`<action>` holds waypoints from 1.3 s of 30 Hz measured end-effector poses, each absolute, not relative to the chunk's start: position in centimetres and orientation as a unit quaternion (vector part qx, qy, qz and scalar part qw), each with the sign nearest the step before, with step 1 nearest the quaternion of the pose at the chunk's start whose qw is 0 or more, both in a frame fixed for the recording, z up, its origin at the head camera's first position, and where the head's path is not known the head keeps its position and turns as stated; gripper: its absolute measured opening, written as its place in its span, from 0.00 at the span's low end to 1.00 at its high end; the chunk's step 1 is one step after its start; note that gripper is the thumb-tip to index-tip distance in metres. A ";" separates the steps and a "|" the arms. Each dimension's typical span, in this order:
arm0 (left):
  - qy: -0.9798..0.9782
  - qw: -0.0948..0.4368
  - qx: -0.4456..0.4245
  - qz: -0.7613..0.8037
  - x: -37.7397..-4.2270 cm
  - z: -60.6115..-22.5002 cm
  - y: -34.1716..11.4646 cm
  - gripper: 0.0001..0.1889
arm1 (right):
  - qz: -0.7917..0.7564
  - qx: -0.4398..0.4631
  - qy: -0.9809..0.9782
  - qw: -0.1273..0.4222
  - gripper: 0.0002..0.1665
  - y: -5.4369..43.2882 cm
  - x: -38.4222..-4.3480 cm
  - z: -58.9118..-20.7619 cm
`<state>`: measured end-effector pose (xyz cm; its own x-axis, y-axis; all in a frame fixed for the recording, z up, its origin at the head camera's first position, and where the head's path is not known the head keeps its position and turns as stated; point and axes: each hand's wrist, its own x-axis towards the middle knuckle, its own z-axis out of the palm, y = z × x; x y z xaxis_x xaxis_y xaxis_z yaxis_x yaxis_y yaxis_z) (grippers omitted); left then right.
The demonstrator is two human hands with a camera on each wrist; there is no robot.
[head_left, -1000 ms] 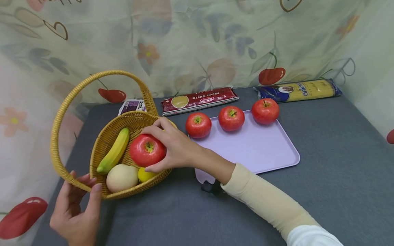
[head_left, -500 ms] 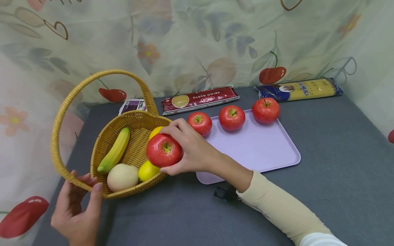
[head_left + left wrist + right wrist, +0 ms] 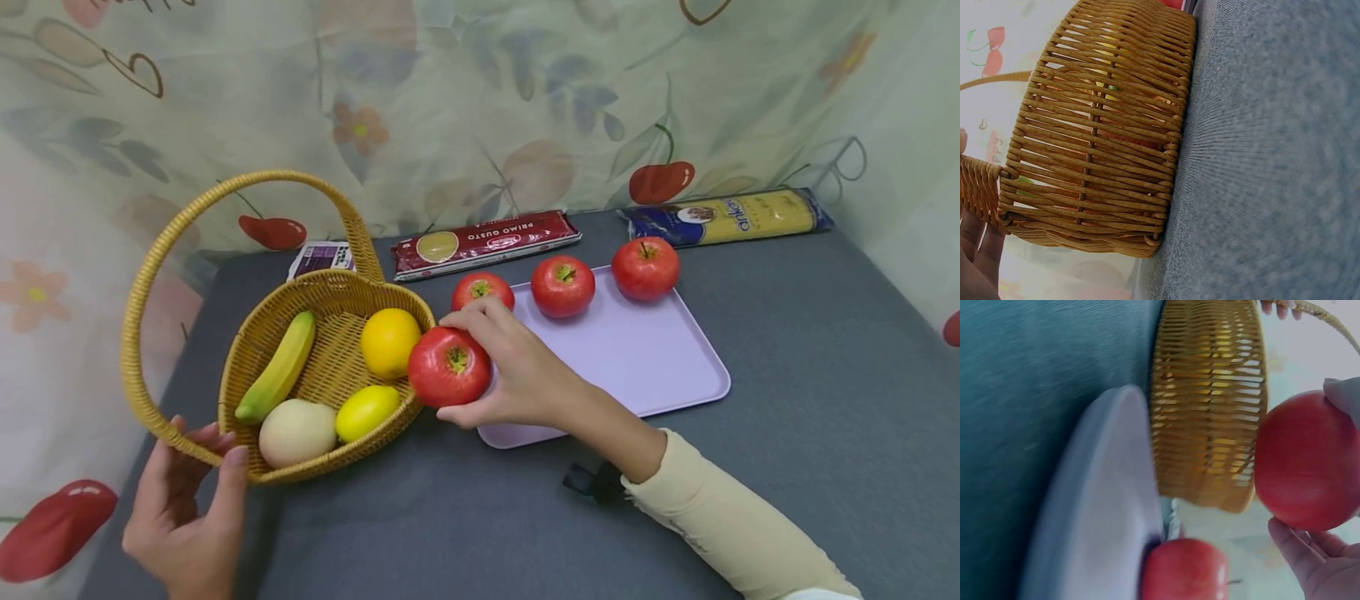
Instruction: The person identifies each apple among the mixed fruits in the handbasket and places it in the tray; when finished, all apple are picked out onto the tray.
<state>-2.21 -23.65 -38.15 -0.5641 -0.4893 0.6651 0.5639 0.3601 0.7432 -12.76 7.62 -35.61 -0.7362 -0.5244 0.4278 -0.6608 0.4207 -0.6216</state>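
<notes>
My right hand [image 3: 517, 371] grips a red apple [image 3: 448, 367], thumb below and fingers above, between the basket's right rim and the tray. The wicker basket [image 3: 330, 475] holds a banana [image 3: 277, 371], a pale peach-like fruit [image 3: 298, 433], a lemon [image 3: 367, 412] and an orange [image 3: 391, 342]. With thumb and fingers my left hand [image 3: 187, 517] holds the lower left end of the basket's handle [image 3: 138, 358]. In the right wrist view, the held apple [image 3: 1307, 462] hangs above the lilac tray [image 3: 1116, 506]. Three more apples [image 3: 563, 287] sit along the tray's far edge.
Behind the tray lie a red pasta packet [image 3: 487, 244] and a blue-and-yellow pasta packet [image 3: 727, 218]. A small purple-and-white packet [image 3: 322, 257] is behind the basket. A patterned curtain [image 3: 480, 108] closes off the back of the grey table [image 3: 420, 533].
My right hand has carried the apple rightward out of the basket, past its rim toward the tray, uncovering the orange and lemon. The left hand has stayed on the handle.
</notes>
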 end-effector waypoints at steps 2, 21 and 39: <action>-0.680 0.466 -0.026 -0.565 -2.2 -38.2 -23.6 0.26 | 0.404 0.343 -0.844 0.080 0.46 8.2 -12.8 -36.1; -0.686 0.462 -0.022 -0.562 -2.0 -38.2 -23.6 0.26 | 0.352 0.269 -0.896 0.018 0.46 10.9 -13.5 -38.6; -0.674 0.468 -0.027 -0.571 -2.2 -38.7 -24.0 0.26 | 0.352 0.270 -0.896 -0.006 0.44 11.7 -13.3 -38.2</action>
<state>-2.21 -23.97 -38.65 -0.5607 -0.4975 0.6620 0.5705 0.3474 0.7442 -13.32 11.71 -38.19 -0.8542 -0.4880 0.1793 -0.4795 0.6062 -0.6345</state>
